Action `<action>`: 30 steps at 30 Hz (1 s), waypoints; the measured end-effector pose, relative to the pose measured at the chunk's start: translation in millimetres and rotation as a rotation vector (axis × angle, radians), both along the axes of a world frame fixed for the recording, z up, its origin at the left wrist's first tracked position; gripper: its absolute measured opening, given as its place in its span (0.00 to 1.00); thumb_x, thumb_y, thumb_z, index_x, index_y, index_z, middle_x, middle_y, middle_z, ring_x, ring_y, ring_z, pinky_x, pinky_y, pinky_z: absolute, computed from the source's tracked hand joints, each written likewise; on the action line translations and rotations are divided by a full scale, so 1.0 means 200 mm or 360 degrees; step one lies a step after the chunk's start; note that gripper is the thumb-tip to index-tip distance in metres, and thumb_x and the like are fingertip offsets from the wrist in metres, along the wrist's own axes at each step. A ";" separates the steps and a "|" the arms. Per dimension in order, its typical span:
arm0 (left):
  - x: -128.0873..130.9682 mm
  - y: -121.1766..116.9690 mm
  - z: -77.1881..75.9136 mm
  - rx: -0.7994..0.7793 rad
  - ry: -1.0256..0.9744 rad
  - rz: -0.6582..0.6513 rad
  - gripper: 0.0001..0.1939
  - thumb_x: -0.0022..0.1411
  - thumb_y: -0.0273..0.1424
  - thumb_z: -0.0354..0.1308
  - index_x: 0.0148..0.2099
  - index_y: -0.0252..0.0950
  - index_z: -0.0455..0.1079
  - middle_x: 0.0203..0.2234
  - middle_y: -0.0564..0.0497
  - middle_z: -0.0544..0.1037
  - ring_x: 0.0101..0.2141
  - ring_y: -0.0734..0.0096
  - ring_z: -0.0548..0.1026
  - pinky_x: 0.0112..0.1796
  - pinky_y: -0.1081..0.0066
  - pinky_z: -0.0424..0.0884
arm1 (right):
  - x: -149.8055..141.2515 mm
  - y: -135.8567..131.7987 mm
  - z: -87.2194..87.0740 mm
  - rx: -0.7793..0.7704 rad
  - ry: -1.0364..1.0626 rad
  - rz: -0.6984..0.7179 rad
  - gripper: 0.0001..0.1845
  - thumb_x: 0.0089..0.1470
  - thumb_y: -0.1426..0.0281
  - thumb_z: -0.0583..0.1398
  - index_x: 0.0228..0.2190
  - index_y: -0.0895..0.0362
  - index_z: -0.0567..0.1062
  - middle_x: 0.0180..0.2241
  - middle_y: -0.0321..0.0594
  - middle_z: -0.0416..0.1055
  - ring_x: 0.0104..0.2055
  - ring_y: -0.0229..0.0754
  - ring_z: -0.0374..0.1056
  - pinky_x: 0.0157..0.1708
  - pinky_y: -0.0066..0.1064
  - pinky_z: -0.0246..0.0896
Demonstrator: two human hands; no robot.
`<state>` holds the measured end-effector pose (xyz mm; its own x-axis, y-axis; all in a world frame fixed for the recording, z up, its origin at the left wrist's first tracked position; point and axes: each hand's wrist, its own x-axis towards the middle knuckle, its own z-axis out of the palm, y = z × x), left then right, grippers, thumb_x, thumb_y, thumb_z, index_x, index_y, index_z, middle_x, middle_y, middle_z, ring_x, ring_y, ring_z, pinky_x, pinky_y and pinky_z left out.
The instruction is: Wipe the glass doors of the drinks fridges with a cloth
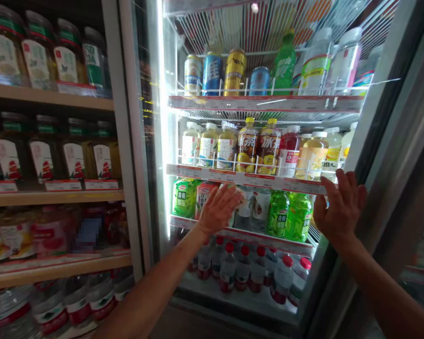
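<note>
The left hand [222, 207], its grip impossible to tell, could topple the clear bottles [260, 207] beside it on the third visible cooler shelf [254, 238] by sweeping sideways, while the right hand [342, 207], open with fingers spread, might bump the price rail [261, 181].

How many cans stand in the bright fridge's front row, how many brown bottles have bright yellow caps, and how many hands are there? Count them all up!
Front-row cans: 4
Brown yellow-capped bottles: 2
Hands (left hand, right hand): 2
Total: 8
</note>
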<state>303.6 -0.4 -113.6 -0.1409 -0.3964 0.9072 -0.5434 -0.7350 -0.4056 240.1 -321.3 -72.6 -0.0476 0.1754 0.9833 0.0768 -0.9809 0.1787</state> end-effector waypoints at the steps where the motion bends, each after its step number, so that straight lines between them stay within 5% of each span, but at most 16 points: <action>1: 0.02 0.05 0.03 -0.0204 -0.0009 0.0019 0.25 0.62 0.28 0.48 0.62 0.39 0.54 0.59 0.47 0.61 0.62 0.65 0.52 0.60 0.61 0.51 | 0.00 0.00 0.00 -0.0006 -0.0007 0.0007 0.27 0.51 0.71 0.55 0.54 0.54 0.63 0.59 0.49 0.57 0.62 0.55 0.51 0.58 0.53 0.45; 3: 0.06 0.16 0.11 -0.0735 -0.0053 0.0043 0.26 0.64 0.27 0.45 0.64 0.33 0.49 0.63 0.42 0.52 0.63 0.61 0.47 0.61 0.57 0.49 | 0.00 0.01 0.00 -0.0012 -0.0024 0.0030 0.27 0.51 0.72 0.55 0.54 0.56 0.63 0.59 0.50 0.57 0.62 0.56 0.51 0.58 0.55 0.45; 5: 0.08 0.18 0.17 -0.0938 -0.0082 0.0042 0.28 0.65 0.26 0.42 0.65 0.29 0.43 0.65 0.39 0.44 0.64 0.57 0.43 0.61 0.54 0.47 | 0.00 0.01 0.00 -0.0002 -0.0022 0.0046 0.27 0.51 0.72 0.55 0.54 0.57 0.64 0.59 0.51 0.57 0.62 0.57 0.50 0.58 0.57 0.44; 8: 0.04 0.00 0.18 -0.0593 -0.0049 0.0026 0.27 0.64 0.28 0.44 0.65 0.40 0.47 0.63 0.49 0.52 0.63 0.64 0.47 0.60 0.59 0.53 | 0.00 0.01 0.00 0.0002 -0.0010 0.0044 0.28 0.50 0.73 0.56 0.55 0.57 0.63 0.59 0.51 0.57 0.62 0.57 0.50 0.58 0.57 0.44; 10: 0.00 -0.12 0.17 -0.0034 -0.0069 -0.0010 0.27 0.62 0.29 0.47 0.64 0.41 0.50 0.60 0.50 0.59 0.63 0.65 0.48 0.60 0.60 0.53 | 0.00 0.01 0.00 -0.0015 -0.0024 0.0036 0.28 0.50 0.73 0.56 0.55 0.56 0.63 0.59 0.51 0.57 0.62 0.56 0.50 0.58 0.56 0.44; 12: 0.00 -0.13 0.20 0.0095 -0.0082 0.0006 0.27 0.61 0.28 0.48 0.63 0.39 0.52 0.59 0.48 0.62 0.63 0.64 0.49 0.60 0.60 0.53 | 0.00 0.00 0.00 -0.0037 -0.0034 0.0034 0.28 0.50 0.73 0.56 0.55 0.56 0.64 0.59 0.50 0.57 0.62 0.55 0.51 0.58 0.54 0.45; 16: 0.09 0.05 0.33 -0.0849 -0.0046 0.0100 0.27 0.63 0.27 0.44 0.64 0.32 0.48 0.61 0.39 0.54 0.63 0.60 0.47 0.59 0.53 0.52 | 0.00 0.01 0.00 0.0000 -0.0008 0.0035 0.27 0.51 0.73 0.55 0.54 0.57 0.64 0.59 0.49 0.56 0.63 0.54 0.49 0.59 0.53 0.43; 18: 0.09 0.03 0.34 -0.1007 -0.0016 0.0105 0.28 0.64 0.27 0.44 0.65 0.33 0.46 0.63 0.39 0.51 0.63 0.60 0.46 0.59 0.52 0.52 | 0.00 0.02 0.00 0.0012 -0.0006 0.0019 0.27 0.51 0.73 0.55 0.54 0.57 0.64 0.59 0.49 0.56 0.63 0.53 0.49 0.60 0.53 0.43; 20: 0.04 -0.10 0.28 -0.0671 0.0013 0.0075 0.28 0.63 0.26 0.44 0.65 0.41 0.47 0.62 0.47 0.54 0.63 0.63 0.46 0.59 0.56 0.53 | 0.00 0.02 0.00 0.0010 -0.0008 0.0004 0.27 0.51 0.72 0.55 0.54 0.57 0.64 0.59 0.49 0.56 0.63 0.53 0.49 0.59 0.53 0.43; 22: -0.02 -0.26 0.21 -0.0013 -0.0027 0.0006 0.28 0.62 0.27 0.46 0.64 0.45 0.49 0.61 0.52 0.58 0.63 0.64 0.46 0.60 0.58 0.53 | -0.01 0.02 0.00 0.0010 -0.0003 -0.0002 0.26 0.51 0.72 0.55 0.54 0.56 0.64 0.60 0.49 0.56 0.63 0.53 0.49 0.59 0.53 0.43; 24: -0.05 -0.32 0.18 0.0282 -0.0051 -0.0029 0.28 0.61 0.27 0.47 0.63 0.47 0.51 0.60 0.54 0.60 0.63 0.66 0.47 0.60 0.60 0.51 | -0.01 0.01 0.00 0.0021 0.0014 -0.0005 0.26 0.52 0.72 0.54 0.54 0.55 0.64 0.60 0.48 0.56 0.63 0.52 0.50 0.59 0.53 0.44; 26: -0.03 -0.26 0.22 0.0071 -0.0019 -0.0012 0.28 0.61 0.26 0.47 0.63 0.45 0.51 0.61 0.53 0.59 0.63 0.66 0.46 0.61 0.59 0.50 | -0.01 0.01 0.00 0.0026 0.0029 -0.0003 0.26 0.52 0.72 0.54 0.54 0.55 0.64 0.60 0.48 0.56 0.63 0.52 0.50 0.59 0.53 0.44; 30: 0.03 -0.11 0.35 -0.0835 0.0018 0.0079 0.28 0.63 0.26 0.44 0.65 0.38 0.48 0.64 0.46 0.50 0.64 0.61 0.44 0.60 0.53 0.50 | 0.00 0.01 0.00 0.0033 -0.0002 0.0002 0.27 0.51 0.72 0.55 0.54 0.55 0.64 0.60 0.47 0.56 0.63 0.53 0.49 0.59 0.53 0.44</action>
